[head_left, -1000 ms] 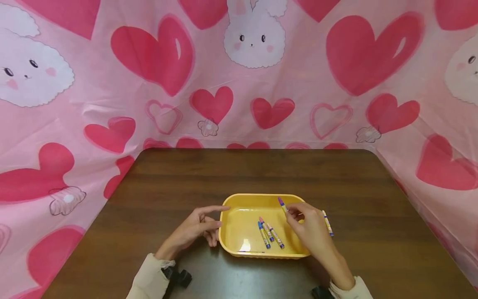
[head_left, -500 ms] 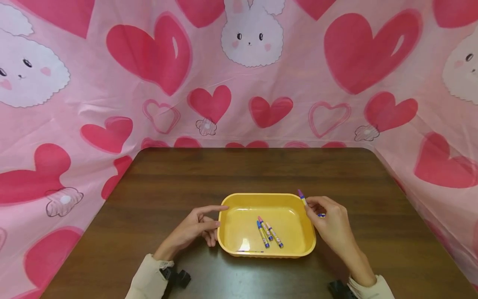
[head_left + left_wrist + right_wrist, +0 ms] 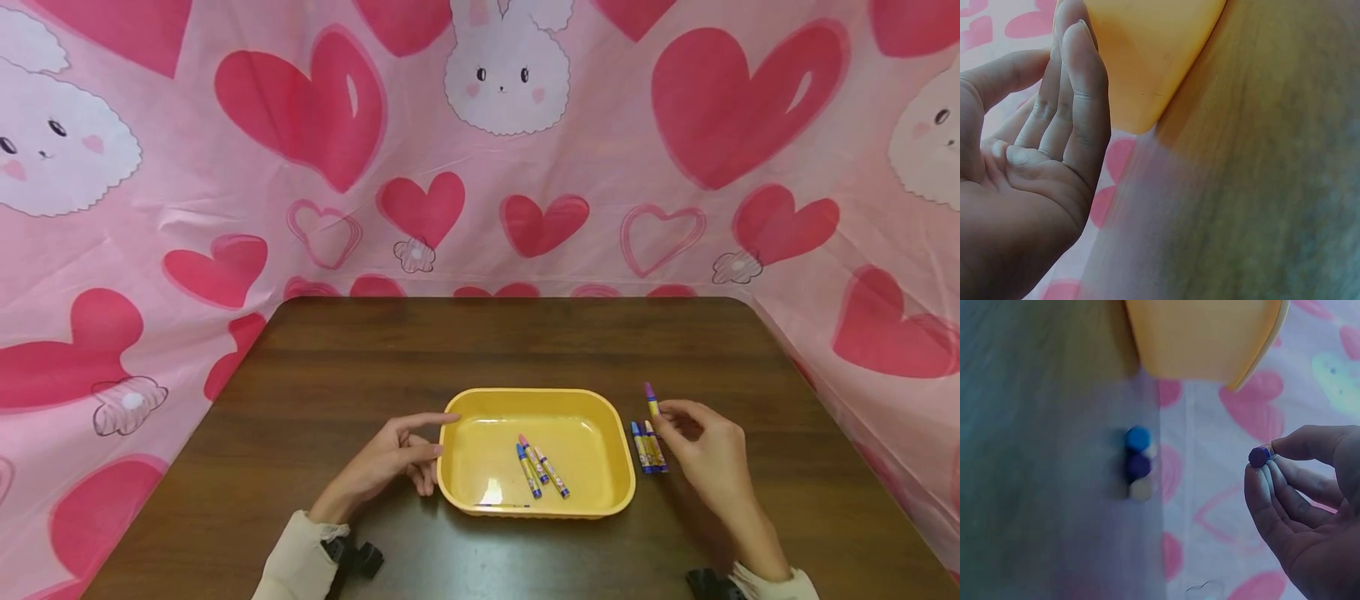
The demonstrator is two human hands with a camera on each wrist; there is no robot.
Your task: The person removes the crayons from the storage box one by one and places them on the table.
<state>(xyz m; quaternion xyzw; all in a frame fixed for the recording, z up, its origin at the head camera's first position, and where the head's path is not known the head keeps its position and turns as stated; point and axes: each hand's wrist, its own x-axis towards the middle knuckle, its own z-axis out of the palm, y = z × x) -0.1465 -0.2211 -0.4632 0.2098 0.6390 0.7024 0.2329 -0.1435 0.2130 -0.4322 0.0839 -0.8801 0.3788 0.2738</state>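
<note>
My right hand (image 3: 708, 450) pinches a crayon (image 3: 651, 400) with a purple tip between thumb and fingers, held above the table. In the right wrist view its dark end (image 3: 1259, 456) shows at the fingertips. Below and beside that hand, three crayons (image 3: 647, 447) lie side by side on the table, with blue, dark purple and pale ends. My left hand (image 3: 390, 458) touches the left rim of a yellow tray (image 3: 540, 398), index finger straight over the edge and thumb near the outer wall. Inside the tray lie a blue crayon (image 3: 528, 471), a pink crayon (image 3: 533, 458) and a pale orange crayon (image 3: 552, 473).
The dark wooden table (image 3: 480, 342) runs back to a pink cloth (image 3: 480, 167) printed with hearts and rabbits, which hangs behind and at both sides. The row of crayons lies close to the tray's right rim.
My right hand has carried the purple-tipped crayon from over the tray rightward, past the rim, to above the crayon row. The left hand stays at the tray.
</note>
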